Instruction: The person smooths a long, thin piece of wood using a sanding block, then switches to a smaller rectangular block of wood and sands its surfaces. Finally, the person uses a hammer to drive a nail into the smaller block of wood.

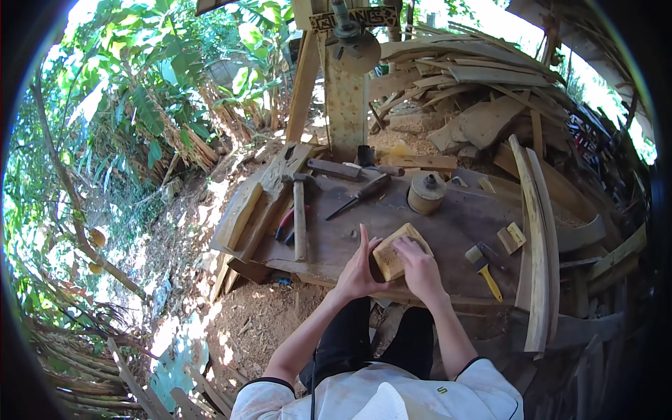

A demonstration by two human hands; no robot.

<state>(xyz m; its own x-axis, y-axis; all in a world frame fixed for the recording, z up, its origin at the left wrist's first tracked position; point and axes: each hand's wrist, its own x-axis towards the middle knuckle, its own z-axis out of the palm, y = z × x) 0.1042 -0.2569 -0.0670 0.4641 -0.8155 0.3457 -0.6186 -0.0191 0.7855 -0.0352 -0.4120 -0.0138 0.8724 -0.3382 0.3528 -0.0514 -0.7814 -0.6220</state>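
A squarish pale wooden block (387, 259) sits tilted between my hands on the dark wooden workbench (336, 255). My left hand (357, 273) is open at its left side, index finger stretched up and thumb along its lower edge. My right hand (418, 268) is closed on the block, fingers bent together over its top face. Left of them lie a wooden-handled hammer (300, 224), red pliers (285, 222) and a slim dark tool (353, 199). A cylindrical can (425, 194) stands behind the block, while a yellow-handled brush (488, 277) lies to the right.
Long boards (533, 210) lean along the bench's right end, beside piled offcuts (483, 77). A post (339, 105) rises behind the bench. A rough plank (245, 210) lies along the left end. Plants (147, 91) and littered ground (266, 329) surround the work area.
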